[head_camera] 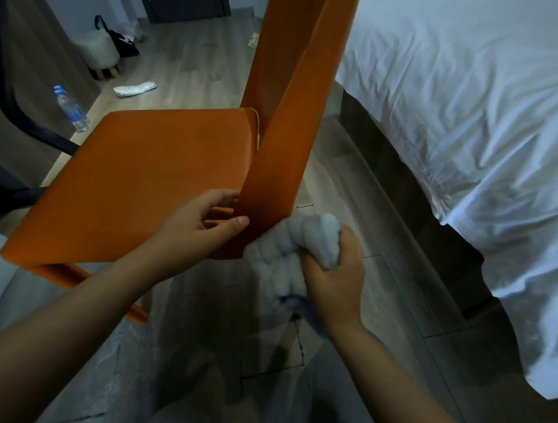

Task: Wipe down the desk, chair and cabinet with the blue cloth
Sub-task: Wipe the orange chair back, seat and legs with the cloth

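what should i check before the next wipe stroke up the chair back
1. Blue cloth firmly gripped in the right hand: ok, bunched in curled fingers.
2. Cloth touching the orange chair: ok, pressed at the bottom edge of the backrest.
3. Left hand steadying the chair: ok, it grips where seat meets backrest.
4. Chair standing level: cannot tell, its legs are mostly hidden.
5. Bed apart from the backrest: ok, a gap shows.
6. Seat already wiped: cannot tell.

No legible text; bottle (72,109) label blurred
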The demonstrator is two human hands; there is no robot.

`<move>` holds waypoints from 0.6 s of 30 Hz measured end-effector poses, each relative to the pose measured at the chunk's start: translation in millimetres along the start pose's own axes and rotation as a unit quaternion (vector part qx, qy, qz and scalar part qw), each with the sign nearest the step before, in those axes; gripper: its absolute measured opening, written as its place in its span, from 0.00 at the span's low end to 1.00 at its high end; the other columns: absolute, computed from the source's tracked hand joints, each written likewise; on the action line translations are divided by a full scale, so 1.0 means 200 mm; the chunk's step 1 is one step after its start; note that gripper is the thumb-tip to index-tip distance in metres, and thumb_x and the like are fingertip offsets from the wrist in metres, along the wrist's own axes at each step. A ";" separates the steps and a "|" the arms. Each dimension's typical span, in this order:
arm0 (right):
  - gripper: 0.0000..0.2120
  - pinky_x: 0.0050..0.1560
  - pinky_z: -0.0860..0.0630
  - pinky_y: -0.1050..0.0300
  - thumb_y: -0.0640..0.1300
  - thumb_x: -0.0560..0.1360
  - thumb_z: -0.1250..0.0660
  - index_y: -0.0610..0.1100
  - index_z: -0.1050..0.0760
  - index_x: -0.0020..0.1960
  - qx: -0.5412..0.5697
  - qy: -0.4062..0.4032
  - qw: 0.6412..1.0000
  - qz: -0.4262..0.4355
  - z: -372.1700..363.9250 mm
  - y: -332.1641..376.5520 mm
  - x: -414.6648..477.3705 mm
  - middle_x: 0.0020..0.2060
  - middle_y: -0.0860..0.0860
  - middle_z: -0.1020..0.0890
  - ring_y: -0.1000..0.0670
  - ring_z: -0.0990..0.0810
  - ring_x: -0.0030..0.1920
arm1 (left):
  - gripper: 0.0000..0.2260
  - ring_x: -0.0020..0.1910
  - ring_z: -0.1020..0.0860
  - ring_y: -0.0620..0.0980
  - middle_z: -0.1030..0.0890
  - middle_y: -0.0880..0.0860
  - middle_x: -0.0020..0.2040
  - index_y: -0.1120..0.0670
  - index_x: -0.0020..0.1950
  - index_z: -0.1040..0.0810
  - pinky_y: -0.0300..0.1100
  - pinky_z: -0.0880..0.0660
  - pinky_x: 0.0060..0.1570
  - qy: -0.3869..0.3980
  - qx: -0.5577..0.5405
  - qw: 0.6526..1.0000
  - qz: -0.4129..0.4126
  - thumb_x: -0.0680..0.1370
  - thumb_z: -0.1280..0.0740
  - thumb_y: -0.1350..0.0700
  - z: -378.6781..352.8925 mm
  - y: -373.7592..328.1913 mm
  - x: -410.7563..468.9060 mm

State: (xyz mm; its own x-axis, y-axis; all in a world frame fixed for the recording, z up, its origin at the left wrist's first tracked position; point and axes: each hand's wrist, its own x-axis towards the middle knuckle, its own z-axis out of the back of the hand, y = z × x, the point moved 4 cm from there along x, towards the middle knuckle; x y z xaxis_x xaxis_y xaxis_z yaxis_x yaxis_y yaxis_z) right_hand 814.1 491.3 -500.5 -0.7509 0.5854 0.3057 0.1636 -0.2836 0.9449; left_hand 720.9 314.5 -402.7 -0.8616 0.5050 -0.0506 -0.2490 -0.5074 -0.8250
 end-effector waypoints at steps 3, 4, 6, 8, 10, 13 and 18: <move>0.15 0.47 0.23 0.58 0.40 0.74 0.30 0.49 0.29 0.58 0.020 -0.050 0.998 0.013 0.12 0.14 0.15 0.51 0.50 0.23 0.53 0.22 0.49 | 0.18 0.57 0.23 0.41 0.22 0.44 0.59 0.47 0.66 0.27 0.36 0.25 0.49 -0.037 0.009 0.999 -0.019 0.75 0.33 0.50 -0.02 -0.08 0.05; 0.18 0.48 0.22 0.56 0.41 0.73 0.29 0.51 0.31 0.59 0.031 -0.060 0.998 0.012 0.15 0.17 0.20 0.52 0.51 0.24 0.52 0.22 0.50 | 0.18 0.57 0.24 0.42 0.22 0.44 0.59 0.47 0.66 0.27 0.36 0.26 0.51 -0.045 0.011 0.998 -0.030 0.75 0.33 0.51 -0.03 -0.11 0.07; 0.23 0.49 0.20 0.51 0.44 0.71 0.27 0.56 0.34 0.60 0.051 -0.069 0.996 0.012 0.20 0.24 0.30 0.54 0.51 0.24 0.50 0.21 0.52 | 0.18 0.58 0.24 0.44 0.23 0.46 0.60 0.47 0.66 0.28 0.39 0.26 0.53 -0.065 0.020 0.996 -0.049 0.76 0.34 0.50 -0.05 -0.16 0.09; 0.25 0.49 0.19 0.46 0.47 0.69 0.26 0.56 0.35 0.60 0.066 -0.074 0.995 0.021 0.24 0.29 0.38 0.54 0.49 0.24 0.48 0.20 0.52 | 0.17 0.59 0.25 0.46 0.24 0.47 0.62 0.47 0.66 0.29 0.43 0.27 0.55 -0.090 0.039 0.993 -0.066 0.77 0.35 0.51 -0.06 -0.20 0.10; 0.25 0.47 0.19 0.44 0.47 0.69 0.26 0.53 0.35 0.61 0.085 -0.080 0.992 0.040 0.26 0.34 0.46 0.53 0.46 0.24 0.46 0.20 0.50 | 0.15 0.60 0.25 0.49 0.23 0.48 0.62 0.47 0.65 0.28 0.48 0.26 0.57 -0.107 0.055 0.990 -0.074 0.78 0.36 0.52 -0.07 -0.21 0.11; 0.21 0.45 0.20 0.47 0.43 0.71 0.27 0.44 0.32 0.59 0.112 -0.091 0.987 0.075 0.27 0.45 0.61 0.49 0.44 0.23 0.47 0.21 0.47 | 0.13 0.59 0.24 0.51 0.22 0.49 0.60 0.48 0.63 0.27 0.55 0.25 0.58 -0.115 0.071 0.988 -0.069 0.79 0.37 0.53 -0.07 -0.19 0.12; 0.08 0.43 0.21 0.50 0.39 0.74 0.31 0.40 0.27 0.51 0.195 -0.055 0.976 0.080 0.18 0.53 0.77 0.40 0.47 0.23 0.49 0.23 0.40 | 0.17 0.56 0.23 0.51 0.21 0.49 0.57 0.49 0.61 0.25 0.57 0.24 0.54 -0.124 0.076 0.987 -0.070 0.75 0.39 0.45 -0.07 -0.19 0.12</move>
State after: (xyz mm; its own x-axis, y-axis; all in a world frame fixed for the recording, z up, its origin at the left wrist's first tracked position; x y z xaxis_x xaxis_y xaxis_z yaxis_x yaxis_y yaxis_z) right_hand 739.9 578.7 -348.8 -0.6259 0.6413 0.4439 0.5211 -0.0796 0.8498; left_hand 716.0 355.7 -380.0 -0.8909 0.4012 0.2129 -0.4207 -0.5526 -0.7195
